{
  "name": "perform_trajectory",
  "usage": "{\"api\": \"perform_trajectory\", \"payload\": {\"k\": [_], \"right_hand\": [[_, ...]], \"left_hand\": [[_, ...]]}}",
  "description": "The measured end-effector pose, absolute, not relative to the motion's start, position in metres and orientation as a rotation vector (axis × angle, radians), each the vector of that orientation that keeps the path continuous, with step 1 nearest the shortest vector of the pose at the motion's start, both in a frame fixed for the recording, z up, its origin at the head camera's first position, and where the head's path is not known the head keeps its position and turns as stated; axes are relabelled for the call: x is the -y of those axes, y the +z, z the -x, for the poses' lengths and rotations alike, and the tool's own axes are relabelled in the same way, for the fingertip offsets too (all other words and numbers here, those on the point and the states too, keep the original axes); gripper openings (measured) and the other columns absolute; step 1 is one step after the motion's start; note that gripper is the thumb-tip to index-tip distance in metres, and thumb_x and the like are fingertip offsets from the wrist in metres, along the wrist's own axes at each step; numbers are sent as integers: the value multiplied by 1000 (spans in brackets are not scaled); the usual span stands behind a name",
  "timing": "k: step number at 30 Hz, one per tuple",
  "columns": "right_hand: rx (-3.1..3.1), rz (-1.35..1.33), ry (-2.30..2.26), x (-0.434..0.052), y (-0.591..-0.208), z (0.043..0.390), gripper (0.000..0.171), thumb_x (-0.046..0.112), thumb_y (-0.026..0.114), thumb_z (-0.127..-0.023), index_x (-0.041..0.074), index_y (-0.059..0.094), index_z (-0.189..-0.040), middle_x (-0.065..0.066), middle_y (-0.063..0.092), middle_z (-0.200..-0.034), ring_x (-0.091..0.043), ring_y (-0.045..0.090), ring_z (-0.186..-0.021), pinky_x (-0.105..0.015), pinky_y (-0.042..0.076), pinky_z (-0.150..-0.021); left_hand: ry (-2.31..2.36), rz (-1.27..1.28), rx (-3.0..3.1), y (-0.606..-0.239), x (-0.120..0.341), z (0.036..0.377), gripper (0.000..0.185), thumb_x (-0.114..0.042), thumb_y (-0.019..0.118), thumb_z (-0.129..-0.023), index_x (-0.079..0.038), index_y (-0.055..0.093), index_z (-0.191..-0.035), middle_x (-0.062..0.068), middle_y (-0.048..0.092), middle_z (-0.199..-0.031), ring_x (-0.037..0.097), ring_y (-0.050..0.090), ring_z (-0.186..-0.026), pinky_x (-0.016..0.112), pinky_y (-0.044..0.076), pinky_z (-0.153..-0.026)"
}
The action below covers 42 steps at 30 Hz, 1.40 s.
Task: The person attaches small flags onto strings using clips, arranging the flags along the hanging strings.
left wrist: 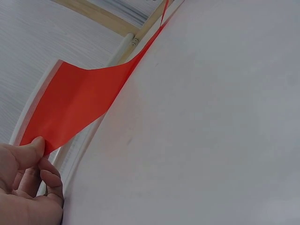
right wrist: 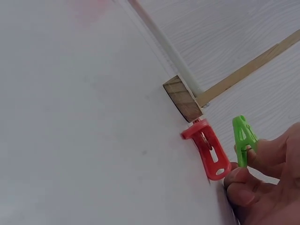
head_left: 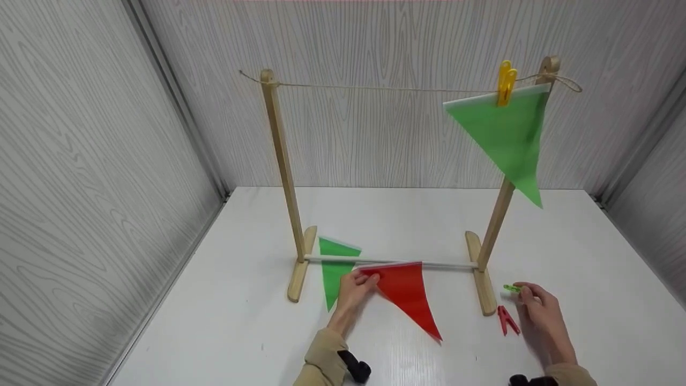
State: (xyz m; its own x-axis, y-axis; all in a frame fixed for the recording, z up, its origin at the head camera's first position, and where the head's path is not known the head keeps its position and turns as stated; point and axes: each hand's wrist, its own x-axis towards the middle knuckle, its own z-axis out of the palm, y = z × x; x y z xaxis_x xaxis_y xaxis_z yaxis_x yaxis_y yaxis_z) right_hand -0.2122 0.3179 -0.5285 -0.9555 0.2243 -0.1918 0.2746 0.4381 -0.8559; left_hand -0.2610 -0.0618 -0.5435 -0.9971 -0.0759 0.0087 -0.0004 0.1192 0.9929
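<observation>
2 hands busy | L hand (head_left: 355, 287) pinches red flag (head_left: 407, 295) top corner, flag flat on bench (head_left: 589, 332) by rail | R hand (head_left: 541, 311) grips green peg (head_left: 512, 288) | flag prob. thin, floppy, light; hold near hem.

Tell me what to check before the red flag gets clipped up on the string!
1. Left hand has the red flag: ok, thumb and fingers pinch its top corner.
2. Right hand has a peg: ok, fingers pinch the green clothespin.
3. Spare peg close by: ok, the red clothespin lies on the table beside the right hand.
4. Room on the string: ok, only the hanging green flag with its yellow clothespin is there, at the right end.
5. Red flag free of the other green flag: cannot tell, they lie side by side.
6. Stand upright: ok.
</observation>
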Motion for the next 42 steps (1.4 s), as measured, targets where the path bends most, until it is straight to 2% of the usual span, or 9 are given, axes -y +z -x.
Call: {"api": "perform_trajectory", "payload": {"k": [4, 8, 11, 14, 18, 21, 27, 33, 42], "right_hand": [[-2500, -613, -1749, -317, -526, 214, 61, 44, 43, -106, 0, 44, -148, 14, 54, -94, -4, 46, -77, -23, 42, -62], [-2293, -715, -2059, -317, -523, 215, 53, 42, 59, -100, 8, 53, -141, 21, 60, -85, -2, 54, -76, -18, 48, -66], [-2069, -669, -2382, -316, -519, 213, 30, 34, 69, -95, 17, 66, -120, 17, 69, -87, -2, 63, -81, -16, 53, -72], [-1871, -479, -2648, -315, -514, 213, 11, 23, 70, -95, 21, 72, -105, 11, 74, -94, -4, 70, -89, -17, 56, -79], [-1753, -211, -2817, -310, -505, 214, 17, 13, 65, -97, 15, 74, -111, 7, 76, -103, -7, 74, -97, -17, 57, -87], [-1726, -76, -2904, -303, -496, 216, 22, 10, 62, -99, 7, 74, -116, 3, 76, -107, -9, 74, -97, -19, 57, -90], [-1637, 205, -3110, -286, -471, 221, 28, 5, 53, -102, -10, 68, -119, -7, 76, -107, -16, 73, -92, -21, 57, -91], [-1552, 464, -3173, -268, -443, 221, 27, -3, 50, -102, -15, 63, -122, -11, 73, -109, -18, 71, -94, -22, 56, -93], [-1172, 869, -3127, -252, -408, 211, 30, -16, 42, -99, -16, 60, -122, -20, 68, -114, -25, 70, -107, -31, 54, -101]], "left_hand": [[-2047, -88, 2309, -542, 61, 260, 30, -14, 73, -92, 6, 71, -114, 22, 76, -105, 18, 72, -92, 36, 59, -93], [-2043, -83, 2299, -541, 61, 260, 29, -12, 71, -93, 8, 70, -114, 24, 76, -104, 18, 72, -91, 34, 59, -91], [-2032, -47, 2301, -525, 60, 253, 27, -8, 69, -94, 11, 69, -112, 27, 75, -103, 22, 73, -90, 33, 59, -88], [-2052, -21, 2294, -522, 61, 253, 29, -11, 70, -94, 10, 68, -115, 26, 75, -104, 23, 73, -90, 34, 59, -90], [-2118, -31, 2256, -532, 62, 260, 33, -19, 71, -95, 2, 69, -120, 19, 76, -109, 19, 71, -97, 35, 57, -96], [-2159, -26, 2211, -525, 61, 260, 33, -17, 70, -95, 3, 69, -120, 19, 76, -111, 20, 72, -101, 37, 57, -98], [-2261, 29, 2095, -499, 62, 264, 30, -15, 69, -96, 2, 69, -121, 16, 76, -112, 16, 72, -101, 39, 55, -103], [-2289, 71, 1996, -467, 66, 263, 29, -19, 70, -95, -2, 70, -119, 11, 77, -108, 14, 71, -98, 40, 52, -106], [-2372, 109, 1777, -418, 67, 262, 26, -13, 71, -94, 0, 69, -116, -1, 74, -96, 13, 60, -89, 23, 47, -80]]}}
